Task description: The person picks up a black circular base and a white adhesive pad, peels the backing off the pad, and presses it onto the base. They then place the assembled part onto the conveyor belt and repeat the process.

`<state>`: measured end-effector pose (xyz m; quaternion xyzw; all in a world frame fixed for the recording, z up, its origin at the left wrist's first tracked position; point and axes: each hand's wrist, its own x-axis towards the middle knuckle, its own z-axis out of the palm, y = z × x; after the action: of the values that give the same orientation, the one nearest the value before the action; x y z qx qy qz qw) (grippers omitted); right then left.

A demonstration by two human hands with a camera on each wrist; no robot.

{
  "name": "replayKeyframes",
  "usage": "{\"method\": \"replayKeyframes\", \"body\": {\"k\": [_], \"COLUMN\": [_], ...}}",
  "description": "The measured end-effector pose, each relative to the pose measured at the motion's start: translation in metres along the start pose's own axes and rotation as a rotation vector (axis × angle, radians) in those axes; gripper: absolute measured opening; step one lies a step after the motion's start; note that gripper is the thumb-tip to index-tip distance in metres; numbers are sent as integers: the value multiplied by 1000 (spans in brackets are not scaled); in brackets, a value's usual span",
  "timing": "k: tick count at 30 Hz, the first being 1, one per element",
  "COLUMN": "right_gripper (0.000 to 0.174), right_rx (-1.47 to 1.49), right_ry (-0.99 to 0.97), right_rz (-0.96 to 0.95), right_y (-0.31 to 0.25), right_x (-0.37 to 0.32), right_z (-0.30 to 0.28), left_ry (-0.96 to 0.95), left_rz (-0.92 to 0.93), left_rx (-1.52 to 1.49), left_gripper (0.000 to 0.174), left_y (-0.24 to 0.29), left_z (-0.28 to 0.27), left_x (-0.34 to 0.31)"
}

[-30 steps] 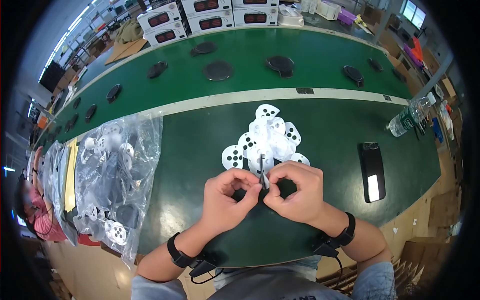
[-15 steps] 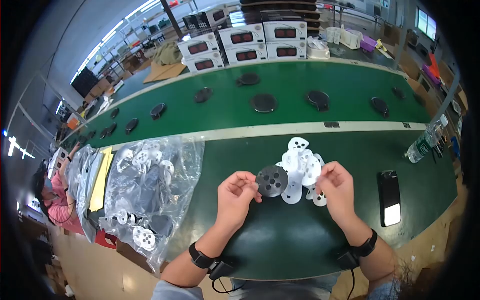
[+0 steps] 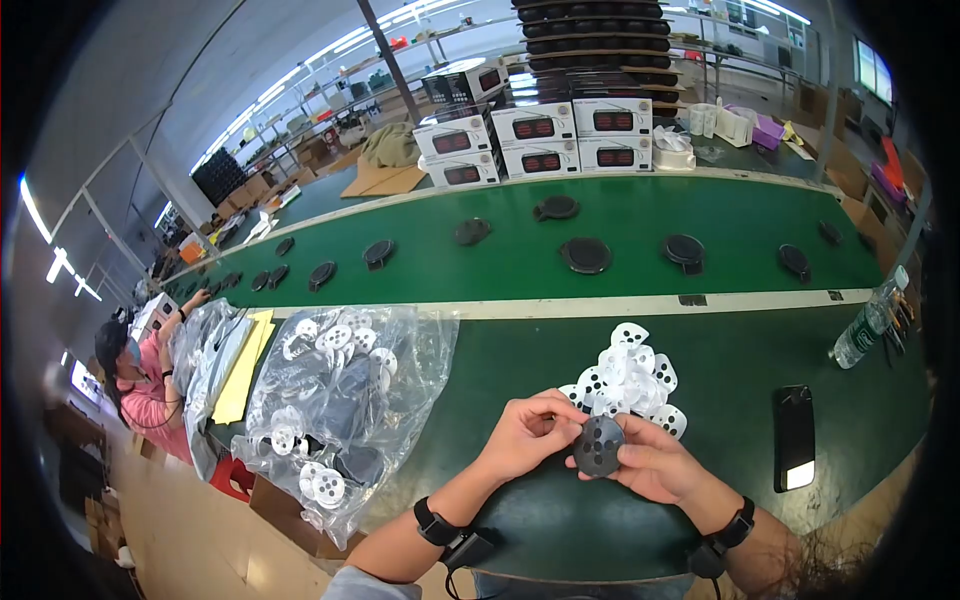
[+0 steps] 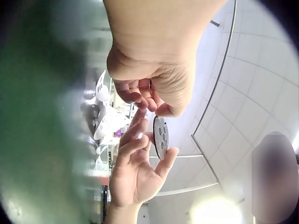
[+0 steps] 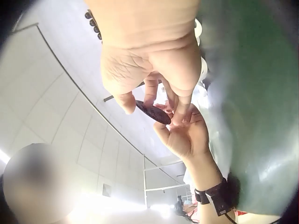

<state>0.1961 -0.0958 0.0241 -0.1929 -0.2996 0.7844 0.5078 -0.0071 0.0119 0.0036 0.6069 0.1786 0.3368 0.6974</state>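
Note:
A thin, dark grey round disc with several round spots is held up in front of the body. My right hand grips it at its right side, thumb on the face and fingers behind. The thumb and forefinger of my left hand pinch at its upper left edge. In the left wrist view the disc stands nearly edge-on between both hands. The right wrist view shows it tilted, its dark side beside my right fingers. Just beyond the hands lies a heap of white spotted pieces on the green table.
A clear plastic bag of similar pieces lies to the left. A black phone and a water bottle are at the right. Dark round parts sit on the green strip behind; boxes stand beyond. Another person sits far left.
Half a second ago the left hand held the disc alone, with the right hand apart by the heap. Now the right hand has come in and grips the disc. The head view has shifted.

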Motion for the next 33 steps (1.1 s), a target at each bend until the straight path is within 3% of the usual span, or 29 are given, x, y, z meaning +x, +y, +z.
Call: {"method": "replayKeyframes", "body": {"k": [3, 6, 7, 9, 11, 16, 19, 23, 24, 26, 29, 32, 33], "right_gripper": [23, 19, 18, 19, 20, 24, 25, 26, 26, 27, 27, 27, 26], "right_rx": [-3, -114, -191, -264, -343, -473, -487, -502, -514, -542, -537, -499, -493], "right_ry": [-77, -92, -87, -69, -57, -55, -53, -68, -70, -77, -84, -96, -98], "right_rz": [6, 62, 82, 133, 217, 219, 209, 202, 212, 221, 220, 191, 192], "right_y": [5, 10, 13, 22, 31, 34, 35, 35, 35, 37, 38, 32, 32], "right_x": [0, 1, 1, 5, 8, 10, 9, 10, 10, 12, 13, 13, 13], "right_z": [-5, -5, -6, -9, -15, -14, -11, -15, -17, -23, -21, -18, -20], "left_ry": [-168, -317, -211, 180, 428, 666, 768, 716, 678, 632, 562, 718, 725], "left_rz": [-34, -44, 2, 22, 101, 190, 468, 123, 11, -72, -63, -187, -72], "left_rx": [-21, 170, 374, 472, 716, 1083, 1356, 1603, 1518, 1639, 1603, 766, 334], "left_gripper": [13, 11, 9, 11, 15, 33, 48, 57, 52, 48, 43, 40, 35], "left_y": [12, 26, 25, 6, -11, -30, -65, -69, -44, -30, -26, 13, 10], "left_z": [-6, -37, -51, -73, -108, -171, -224, -248, -226, -220, -226, -192, -191], "left_x": [3, 13, 22, 48, 85, 172, 222, 245, 238, 240, 238, 225, 223]}}
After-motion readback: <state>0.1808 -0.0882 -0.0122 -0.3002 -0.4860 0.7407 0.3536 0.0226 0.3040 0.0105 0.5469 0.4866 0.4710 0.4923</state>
